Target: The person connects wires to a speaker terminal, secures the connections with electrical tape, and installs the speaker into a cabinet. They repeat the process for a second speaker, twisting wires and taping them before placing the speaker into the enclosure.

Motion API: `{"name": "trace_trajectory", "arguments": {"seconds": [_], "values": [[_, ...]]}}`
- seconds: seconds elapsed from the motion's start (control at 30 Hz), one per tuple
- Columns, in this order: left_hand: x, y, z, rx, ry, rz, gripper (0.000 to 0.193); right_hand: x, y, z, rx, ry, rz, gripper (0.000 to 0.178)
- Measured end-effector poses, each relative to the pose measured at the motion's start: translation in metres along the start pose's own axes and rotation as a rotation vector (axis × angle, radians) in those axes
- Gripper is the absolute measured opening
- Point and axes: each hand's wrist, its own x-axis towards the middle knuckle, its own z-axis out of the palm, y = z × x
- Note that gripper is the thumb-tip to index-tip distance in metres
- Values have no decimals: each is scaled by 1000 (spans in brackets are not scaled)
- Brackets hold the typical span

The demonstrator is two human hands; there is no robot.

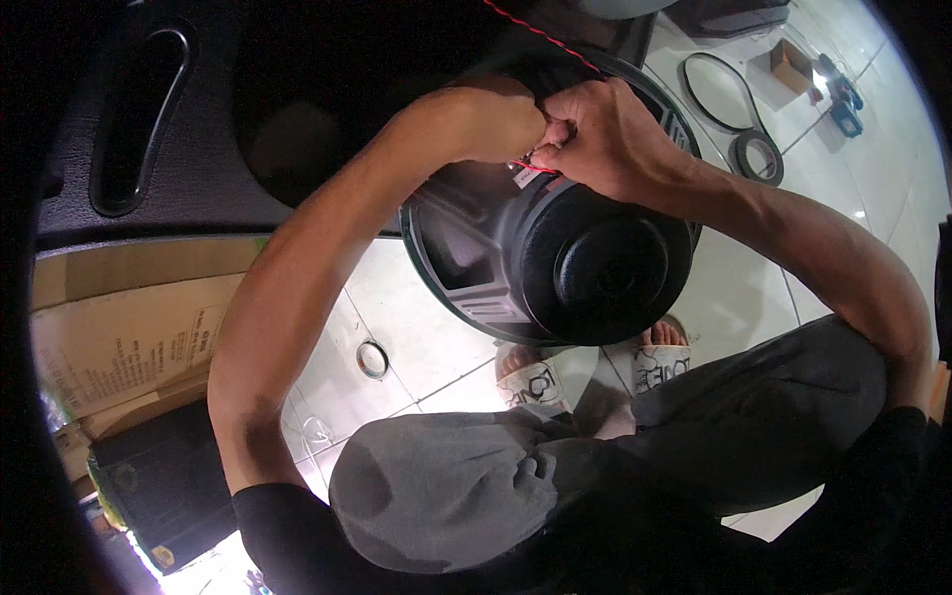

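Observation:
A large loudspeaker driver (605,268) sits before me, its round black magnet toward me and its grey metal frame around it. Both hands meet over the far side of its frame. My right hand (620,144) is closed in a pinch on a thin red wire (538,168), a short loop of which shows under the thumb. Beside it, my left hand (496,119) is curled with its fingertips touching those of the right; what they grip is hidden. A small pale tag (526,178) lies under the fingers. A twisted red and dark cord (540,36) runs down from above toward the right hand.
A black speaker cabinet (213,149) with a handle recess fills the upper left. Cardboard (149,337) and a black box (164,481) stand at left. Tape rolls (757,157), a black ring (719,91), a small box (791,65) and a blue tool (845,119) lie on the tiles.

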Motion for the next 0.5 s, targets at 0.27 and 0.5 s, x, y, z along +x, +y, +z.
{"name": "trace_trajectory", "arguments": {"seconds": [0.27, 0.5], "values": [[-16, -19, -3, -532, 57, -205, 20, -4, -2, -4, 82, -66, 83, 24], [-22, -26, 22, -180, 366, 246, 14, -3, -1, -5, 113, -80, 65, 6]]}}
